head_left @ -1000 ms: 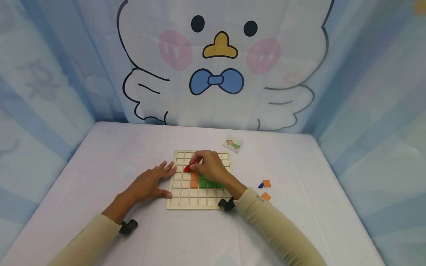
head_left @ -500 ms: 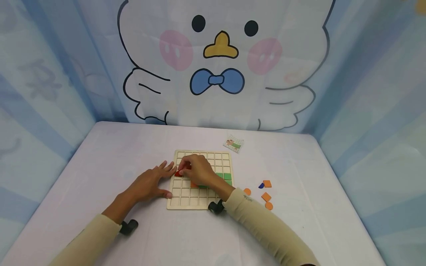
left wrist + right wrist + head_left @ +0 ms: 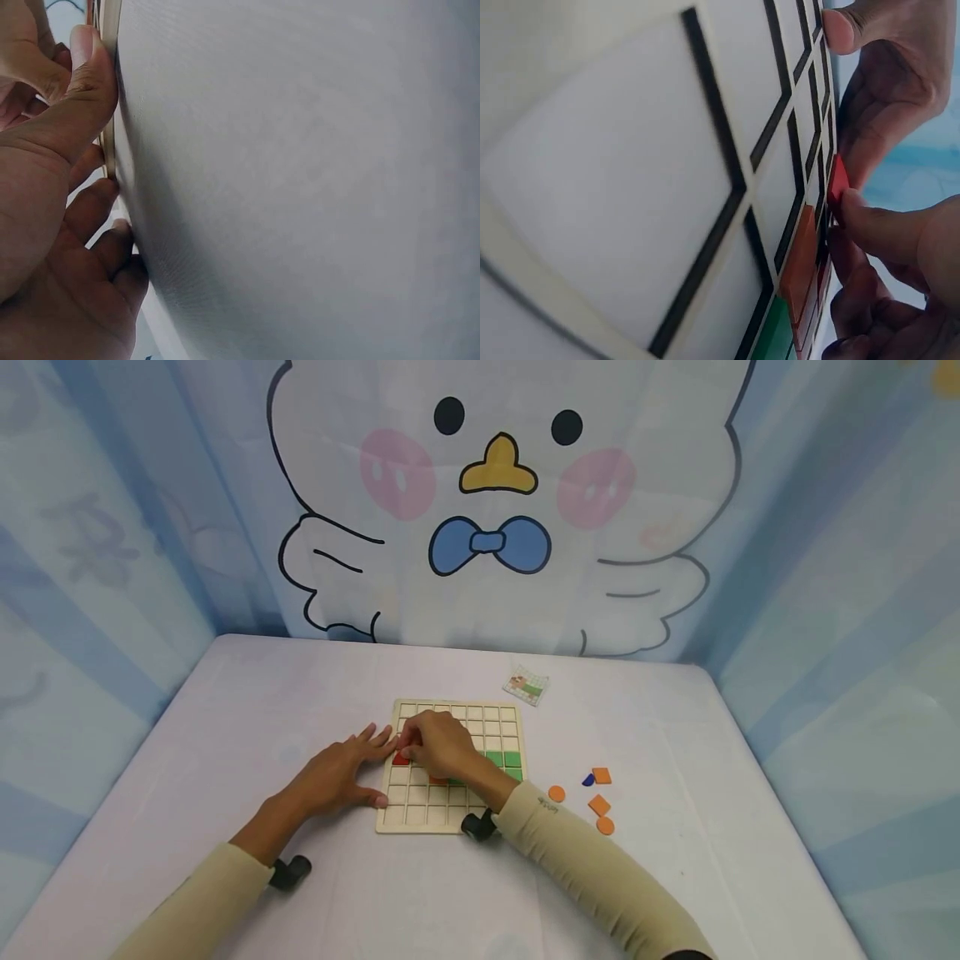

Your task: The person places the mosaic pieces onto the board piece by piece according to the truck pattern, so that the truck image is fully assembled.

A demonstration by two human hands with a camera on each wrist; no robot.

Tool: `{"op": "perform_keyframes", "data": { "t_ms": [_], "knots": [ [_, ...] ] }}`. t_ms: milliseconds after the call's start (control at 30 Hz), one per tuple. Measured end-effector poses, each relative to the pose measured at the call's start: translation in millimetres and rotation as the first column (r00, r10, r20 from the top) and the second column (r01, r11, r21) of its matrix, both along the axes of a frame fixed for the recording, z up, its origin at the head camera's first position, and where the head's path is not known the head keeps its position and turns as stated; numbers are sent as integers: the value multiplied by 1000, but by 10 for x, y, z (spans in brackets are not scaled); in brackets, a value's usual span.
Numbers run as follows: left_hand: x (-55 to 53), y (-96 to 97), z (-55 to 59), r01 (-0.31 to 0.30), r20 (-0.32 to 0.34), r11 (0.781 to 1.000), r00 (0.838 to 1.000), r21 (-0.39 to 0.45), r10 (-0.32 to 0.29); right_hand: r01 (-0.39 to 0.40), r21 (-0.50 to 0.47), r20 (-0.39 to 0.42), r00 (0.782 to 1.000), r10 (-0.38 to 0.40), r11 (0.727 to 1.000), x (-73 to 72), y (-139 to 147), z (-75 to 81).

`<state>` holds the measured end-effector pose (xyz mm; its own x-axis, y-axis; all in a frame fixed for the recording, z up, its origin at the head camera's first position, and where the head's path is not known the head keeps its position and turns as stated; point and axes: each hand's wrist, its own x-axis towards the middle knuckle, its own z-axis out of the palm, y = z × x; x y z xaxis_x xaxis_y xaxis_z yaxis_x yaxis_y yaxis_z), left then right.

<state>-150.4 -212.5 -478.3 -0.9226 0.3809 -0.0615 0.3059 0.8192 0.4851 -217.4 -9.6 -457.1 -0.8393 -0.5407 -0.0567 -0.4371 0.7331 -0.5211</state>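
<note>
A pale wooden grid board lies mid-table in the head view. My right hand reaches over it and pinches a small red tile at the leftmost column. In the right wrist view that red tile stands tilted at the grid, with the right thumb against it. My left hand rests along the board's left edge, fingers spread, the thumb touching its side. Green tiles fill several cells on the right. An orange tile shows beneath the right hand, which hides the cells around it.
Right of the board lie an orange square tile, a blue half-round tile, another orange square and two orange round tiles. A small picture card lies behind the board. Printed curtains enclose the table.
My right hand has moved left with the red tile, from the middle of the board to its leftmost column, then slightly nearer. The round orange tiles came into view. My left hand stayed still.
</note>
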Motion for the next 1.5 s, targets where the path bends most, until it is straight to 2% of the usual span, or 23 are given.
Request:
{"op": "perform_keyframes", "data": {
  "t_ms": [167,367,567,1000,1300,1500],
  "knots": [
    [5,7,26,-5,3,1000,1000,2,5,8,21,-19,1000,-8,1000,9,-9,-12],
    [3,21,41,-9,8,1000,1000,-1,9,-3,0,-21,1000,3,1000,20,26,-13],
    [11,37,58,-5,8,1000,1000,-6,5,2,-73,12,1000,-1,997,50,132,14],
    [-4,34,24,-26,39,999,999,-29,27,34,-196,-5,999,-35,980,110,520,139],
    [9,49,13,-44,45,998,998,-37,46,123,-210,34,992,-119,970,130,876,173],
    [4,49,5,-39,40,999,998,-36,40,200,-218,80,979,-187,955,152,1159,188]
  ]
}}
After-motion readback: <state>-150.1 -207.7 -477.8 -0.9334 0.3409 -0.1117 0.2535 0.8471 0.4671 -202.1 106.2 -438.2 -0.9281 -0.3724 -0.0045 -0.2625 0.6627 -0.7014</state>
